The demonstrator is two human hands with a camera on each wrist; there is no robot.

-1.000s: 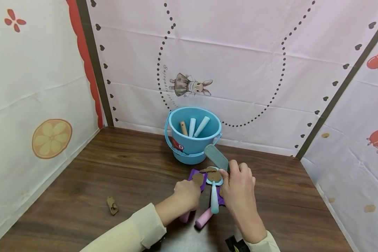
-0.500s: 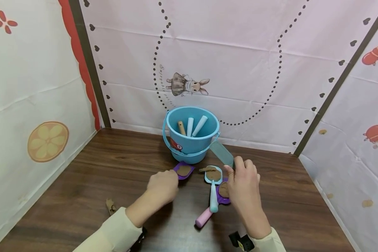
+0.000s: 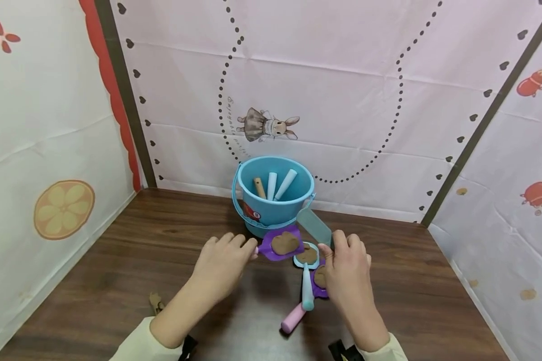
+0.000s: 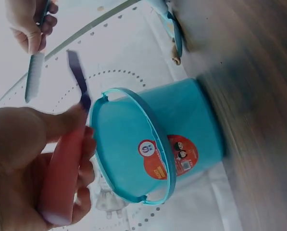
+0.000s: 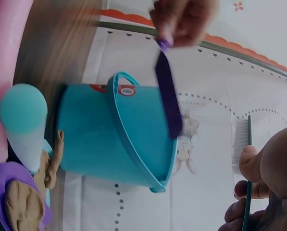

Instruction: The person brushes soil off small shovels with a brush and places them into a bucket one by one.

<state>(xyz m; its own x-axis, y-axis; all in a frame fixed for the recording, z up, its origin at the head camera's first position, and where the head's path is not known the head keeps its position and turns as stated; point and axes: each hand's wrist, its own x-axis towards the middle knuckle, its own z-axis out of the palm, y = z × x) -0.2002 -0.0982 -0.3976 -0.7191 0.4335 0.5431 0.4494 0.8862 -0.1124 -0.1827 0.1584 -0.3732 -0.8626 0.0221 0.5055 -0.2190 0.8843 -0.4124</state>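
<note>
My left hand (image 3: 221,263) grips the pink handle (image 4: 66,168) of a purple toy shovel (image 3: 266,251), which bears a flat lump of brown clay (image 3: 285,242). This shovel is raised in front of the bucket, above the table. My right hand (image 3: 350,273) pinches a green brush (image 3: 314,225); its pale bristles (image 5: 240,144) show in the right wrist view. Below and beside that hand lie a light blue shovel (image 3: 307,286) with clay on it and a second purple shovel with a pink handle (image 3: 292,318), its clay (image 3: 319,277) partly hidden by the hand.
A blue bucket (image 3: 271,213) stands by the back wall, with two whitish handles (image 3: 285,184) and a wooden one (image 3: 259,187) inside. A loose clay scrap (image 3: 155,302) lies at left, partly behind the left forearm. Printed cloth walls (image 3: 334,100) enclose the table (image 3: 415,291).
My left hand has moved left, away from the other shovels, and lifted its purple shovel, whose blade has swung to point right. The right hand with the brush has shifted only slightly.
</note>
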